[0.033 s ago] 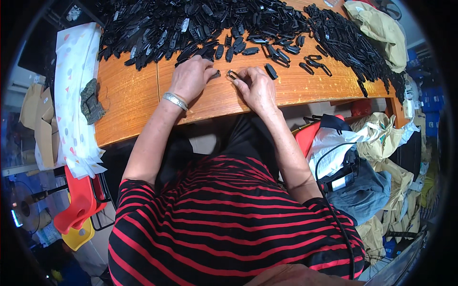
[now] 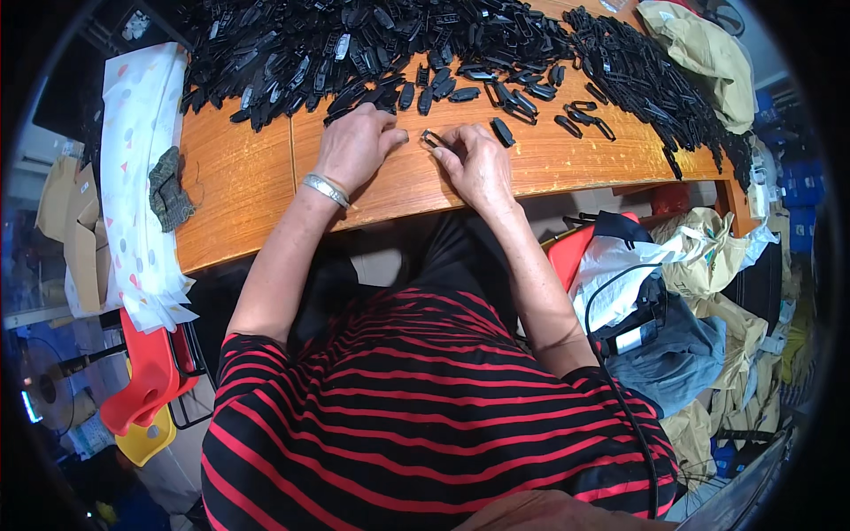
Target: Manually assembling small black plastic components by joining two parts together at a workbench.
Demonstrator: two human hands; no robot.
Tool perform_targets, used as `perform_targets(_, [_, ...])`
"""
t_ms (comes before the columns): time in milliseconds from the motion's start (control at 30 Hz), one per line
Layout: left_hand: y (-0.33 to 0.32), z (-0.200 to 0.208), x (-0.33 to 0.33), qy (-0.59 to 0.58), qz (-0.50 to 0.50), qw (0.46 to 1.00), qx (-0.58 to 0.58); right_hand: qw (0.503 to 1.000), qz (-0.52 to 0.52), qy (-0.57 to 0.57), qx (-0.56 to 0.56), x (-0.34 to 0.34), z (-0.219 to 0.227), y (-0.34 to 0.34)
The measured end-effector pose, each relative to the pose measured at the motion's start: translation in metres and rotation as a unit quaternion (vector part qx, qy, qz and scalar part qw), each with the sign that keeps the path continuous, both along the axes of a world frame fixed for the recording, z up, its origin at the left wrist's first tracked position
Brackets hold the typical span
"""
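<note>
My right hand [image 2: 478, 164] pinches a small black plastic frame [image 2: 431, 139] between thumb and fingers, just above the wooden table [image 2: 239, 195]. The frame is narrow with an open middle and points toward my left hand. To its left, my left hand [image 2: 356, 146] is closed, its fingers curled and its thumb tip toward the frame. Whatever it holds, if anything, is hidden. A lone black oval piece [image 2: 502, 133] lies beside my right hand. Beyond both hands spreads a large heap of black plastic parts [image 2: 354, 53], several of them loose at its near edge.
A second heap of slim black frames [image 2: 646, 88] covers the table's right side, with a few loose frames [image 2: 584, 119] nearer. A dark cloth [image 2: 170, 188] and a white patterned sheet [image 2: 142, 177] lie at the left. Bags [image 2: 695, 252] and a red chair [image 2: 146, 376] flank me.
A small dark piece at my left thumb tip no longer shows clearly. My right hand keeps its pinch on the black frame, and both arms stay nearly in place.
</note>
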State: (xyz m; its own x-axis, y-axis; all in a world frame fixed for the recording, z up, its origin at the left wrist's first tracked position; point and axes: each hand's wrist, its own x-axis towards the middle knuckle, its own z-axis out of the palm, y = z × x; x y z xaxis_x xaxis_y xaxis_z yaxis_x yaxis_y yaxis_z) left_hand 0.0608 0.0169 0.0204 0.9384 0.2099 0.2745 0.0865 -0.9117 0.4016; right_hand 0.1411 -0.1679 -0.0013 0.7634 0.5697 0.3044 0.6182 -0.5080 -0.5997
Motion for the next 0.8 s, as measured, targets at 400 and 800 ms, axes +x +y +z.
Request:
perform_targets(400, [-0.014, -0.013, 0.000, -0.034, 0.021, 0.829, -0.558, 0.969, -0.025, 0.183, 0.163, -0.005, -0.005, 0.002])
perform_targets(800, [-0.032, -0.011, -0.007, -0.096, -0.013, 0.799, -0.593, 0.939, 0.059, 0.199, 0.273, -0.018, 0.001, 0.010])
